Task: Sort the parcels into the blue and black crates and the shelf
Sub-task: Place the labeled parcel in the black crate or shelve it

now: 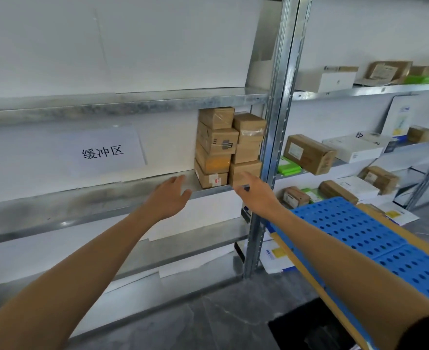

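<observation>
Shelf stage, by look of it: parcels (218,142) stacked in two brown cardboard columns, taped, at right end of dull galvanised shelf (94,200), hard against upright. Left hand (169,195) empty, fingers spread, just beside stack. Right hand (255,194) fingers straight, tips at bottom right box. Next move probably calls for gentle squaring. Blue crate (355,231), perforated plastic, nearby.

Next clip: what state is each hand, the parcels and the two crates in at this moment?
left hand: open, holds nothing, over the shelf edge.
right hand: open, holds nothing, fingers at the lowest right parcel.
parcels: stacked in two columns at the shelf's right end.
blue crate: tilted, perforated side up.
black crate: only a corner shows.
</observation>
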